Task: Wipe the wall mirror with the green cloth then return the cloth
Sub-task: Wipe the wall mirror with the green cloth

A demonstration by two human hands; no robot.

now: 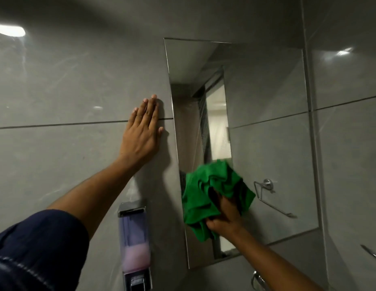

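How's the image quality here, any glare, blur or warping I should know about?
Head view: dim overall; bright glare spots on the glossy wall tiles at upper left and upper right. The soap dispenser is smeared by motion blur, the green cloth slightly soft. Wide-angle warping tilts the mirror and bends tile lines.

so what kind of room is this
Most likely a bathroom or washroom: grey tiled walls, a wall mirror being wiped with a green cloth, and a wall-mounted soap dispenser holding pink liquid. The mirror's reflection also shows a chrome towel ring.
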